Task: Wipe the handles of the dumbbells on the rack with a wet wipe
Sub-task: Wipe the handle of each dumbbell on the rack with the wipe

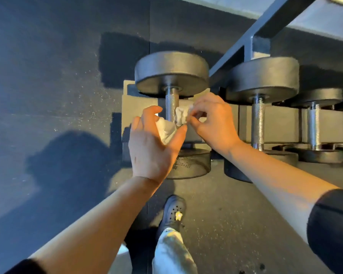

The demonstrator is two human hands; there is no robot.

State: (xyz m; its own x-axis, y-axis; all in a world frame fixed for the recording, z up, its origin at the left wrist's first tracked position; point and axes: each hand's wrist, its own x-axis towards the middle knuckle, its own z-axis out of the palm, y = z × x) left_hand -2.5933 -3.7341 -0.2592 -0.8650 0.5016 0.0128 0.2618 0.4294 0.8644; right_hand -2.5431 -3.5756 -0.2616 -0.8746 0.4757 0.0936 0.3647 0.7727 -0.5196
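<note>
Three dumbbells in view, lying on a rack (212, 127) across the centre and right of the frame, handles running top to bottom.

Item 1: leftmost dumbbell (171, 73), centre of frame, dark round heads, knurled metal handle (171, 104). A white wet wipe (173, 123) lies against the lower part of this handle, bunched, one part on each side of the bar.

Item 2: left hand (153, 144), centre of frame, fingers curled, grasping the left part of the wipe between thumb and fingers.

Item 3: right hand (212, 120), just right of the handle, fingertips pinching the right part of the wipe.

Item 4: second dumbbell (263, 78), right of centre, handle bare.

Item 5: third dumbbell (319, 99), far right, smaller, partly cut by the frame edge.

Item 6: dark speckled floor (48, 86), left half of frame, carrying the person's shadow.

Item 7: dark perforated shoe (173, 211), lower centre, with a pale trouser leg (172, 252) below it.
</note>
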